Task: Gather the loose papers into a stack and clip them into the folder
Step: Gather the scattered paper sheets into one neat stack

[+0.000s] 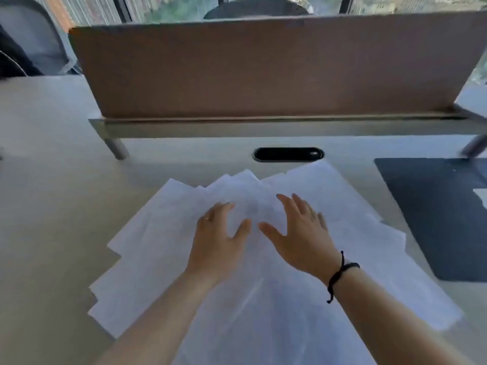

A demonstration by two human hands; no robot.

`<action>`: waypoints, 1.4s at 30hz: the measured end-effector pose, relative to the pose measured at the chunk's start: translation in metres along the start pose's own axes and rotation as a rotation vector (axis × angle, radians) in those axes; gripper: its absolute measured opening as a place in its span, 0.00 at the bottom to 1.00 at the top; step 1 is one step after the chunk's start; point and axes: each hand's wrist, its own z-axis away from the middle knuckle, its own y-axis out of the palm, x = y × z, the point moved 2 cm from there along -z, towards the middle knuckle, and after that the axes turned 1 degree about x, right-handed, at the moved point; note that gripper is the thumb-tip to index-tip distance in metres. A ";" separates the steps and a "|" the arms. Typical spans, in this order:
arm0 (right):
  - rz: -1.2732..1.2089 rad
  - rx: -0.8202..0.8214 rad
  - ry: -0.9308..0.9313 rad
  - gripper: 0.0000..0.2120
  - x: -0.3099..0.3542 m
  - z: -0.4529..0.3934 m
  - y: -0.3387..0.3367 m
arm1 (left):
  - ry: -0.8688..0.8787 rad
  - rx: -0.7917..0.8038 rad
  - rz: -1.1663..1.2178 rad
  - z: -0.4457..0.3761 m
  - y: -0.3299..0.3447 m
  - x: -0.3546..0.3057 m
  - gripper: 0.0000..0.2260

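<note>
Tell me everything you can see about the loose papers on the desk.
The loose papers are plain white sheets, thin and slightly translucent-looking, with any print too blurred to read. They lie flat on the pale desk, fanned out in an untidy overlapping spread with staggered corners on the left and far edges, not yet squared into a stack. The left hand and right hand are over the middle of the spread, fingers straight, apparently resting on it. Their right edge lies near the dark folder.
</note>
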 end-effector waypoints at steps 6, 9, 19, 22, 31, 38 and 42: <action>0.197 -0.144 -0.076 0.42 -0.036 0.016 0.064 | 0.231 -0.099 -0.359 0.010 0.041 0.045 0.33; 0.189 -0.181 -0.065 0.44 -0.033 0.022 0.068 | 0.238 -0.059 -0.397 0.006 0.043 0.045 0.33; 0.275 -0.146 0.020 0.52 -0.064 0.086 0.055 | -0.012 -0.127 -0.433 0.045 -0.036 0.083 0.38; 0.256 -0.144 0.005 0.53 -0.072 0.089 0.052 | -0.106 -0.142 -0.423 0.049 -0.048 0.098 0.43; 0.177 -0.193 -0.031 0.52 -0.071 0.087 0.042 | -0.136 -0.130 -0.235 0.055 -0.047 0.085 0.46; 0.173 -0.232 -0.032 0.51 -0.070 0.086 0.039 | 0.039 0.078 0.210 0.066 -0.031 0.069 0.33; 0.172 -0.252 -0.024 0.47 -0.071 0.088 0.038 | 0.066 0.063 0.264 0.070 -0.028 0.063 0.31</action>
